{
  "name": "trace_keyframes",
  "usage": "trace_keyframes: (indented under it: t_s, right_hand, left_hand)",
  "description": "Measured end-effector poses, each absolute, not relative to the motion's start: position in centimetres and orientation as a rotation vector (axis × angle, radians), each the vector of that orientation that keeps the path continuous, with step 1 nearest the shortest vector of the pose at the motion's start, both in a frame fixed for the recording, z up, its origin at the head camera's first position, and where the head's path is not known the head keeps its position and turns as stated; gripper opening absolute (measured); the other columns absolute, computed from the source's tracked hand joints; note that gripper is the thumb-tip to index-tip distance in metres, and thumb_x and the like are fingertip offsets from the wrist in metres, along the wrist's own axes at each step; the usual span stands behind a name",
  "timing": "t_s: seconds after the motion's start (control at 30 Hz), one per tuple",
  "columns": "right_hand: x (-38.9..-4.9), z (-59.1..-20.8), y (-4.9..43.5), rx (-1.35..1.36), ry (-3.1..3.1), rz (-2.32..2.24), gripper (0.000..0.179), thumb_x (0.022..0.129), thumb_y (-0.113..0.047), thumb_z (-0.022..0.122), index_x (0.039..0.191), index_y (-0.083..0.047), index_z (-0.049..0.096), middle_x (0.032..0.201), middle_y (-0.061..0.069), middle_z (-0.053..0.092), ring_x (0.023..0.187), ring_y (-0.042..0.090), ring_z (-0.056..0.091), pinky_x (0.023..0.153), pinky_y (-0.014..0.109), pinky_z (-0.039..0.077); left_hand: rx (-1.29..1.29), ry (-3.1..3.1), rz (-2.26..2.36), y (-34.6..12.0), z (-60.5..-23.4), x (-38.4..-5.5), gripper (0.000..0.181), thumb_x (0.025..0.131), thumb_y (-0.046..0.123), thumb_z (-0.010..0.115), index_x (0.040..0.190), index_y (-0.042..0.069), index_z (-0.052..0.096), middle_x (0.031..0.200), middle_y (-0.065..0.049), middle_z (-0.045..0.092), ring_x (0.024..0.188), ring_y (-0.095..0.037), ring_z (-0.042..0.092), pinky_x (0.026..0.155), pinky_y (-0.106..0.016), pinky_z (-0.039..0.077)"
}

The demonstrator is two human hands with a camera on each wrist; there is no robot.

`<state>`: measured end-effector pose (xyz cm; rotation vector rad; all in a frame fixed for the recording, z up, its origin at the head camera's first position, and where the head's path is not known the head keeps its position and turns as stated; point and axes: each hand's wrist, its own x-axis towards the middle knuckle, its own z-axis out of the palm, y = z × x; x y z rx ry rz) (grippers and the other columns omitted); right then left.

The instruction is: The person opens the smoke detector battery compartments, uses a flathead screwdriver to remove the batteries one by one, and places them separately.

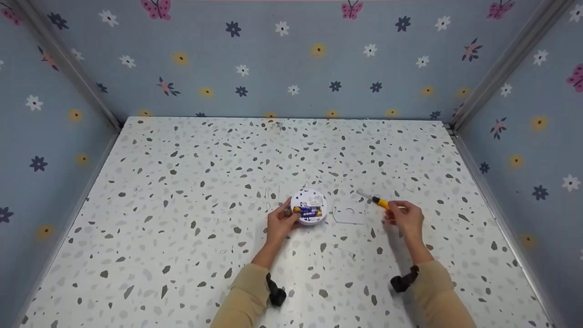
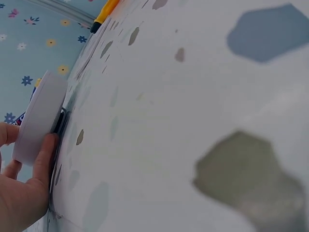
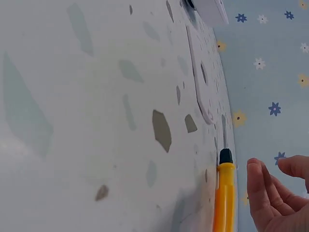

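Holding a round device [image 1: 309, 193] whose battery labels [image 1: 311, 213] are illegible.

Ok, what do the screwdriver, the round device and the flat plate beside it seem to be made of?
Screwdriver: handle probably plastic, lightly glossy, given its bright yellow and soft highlights; shaft likely metal, being slim and grey.
Round device: likely hard plastic, smooth satin white, judging by its even side wall.
Flat plate: perhaps thin plastic, from its clean-cut outline; finish unclear.
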<state>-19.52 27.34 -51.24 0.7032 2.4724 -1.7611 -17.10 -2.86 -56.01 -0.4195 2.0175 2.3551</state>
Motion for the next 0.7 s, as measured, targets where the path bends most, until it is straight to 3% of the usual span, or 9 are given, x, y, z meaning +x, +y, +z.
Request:
trace_keyframes:
  t_s: [0.43,0.7]
  right_hand:
    - [-18.8,-50.6,23.9,0.275,2.674,-1.703,0.022,0.085,-0.015,0.059,0.095,0.004,0.063,0.077,0.011,0.064,0.064,0.014,0.061,0.056,0.022,0.052]
    - [-18.8,-50.3,21.5,0.017,2.717,-1.709,0.019,0.082,-0.012,0.063,0.093,0.004,0.065,0.082,0.012,0.063,0.070,0.021,0.059,0.059,0.017,0.048]
  left_hand:
    - [-0.407,2.067,2.335,-2.8,-56.3,-17.1,0.054,0.074,0.001,0.062,0.126,0.010,0.050,0.102,-0.015,0.057,0.076,-0.016,0.057,0.068,-0.026,0.052]
    - [-0.410,2.115,2.330,-2.9,-56.4,-17.3,0.050,0.074,0.001,0.063,0.123,0.007,0.053,0.085,-0.012,0.058,0.070,-0.013,0.055,0.064,-0.025,0.052]
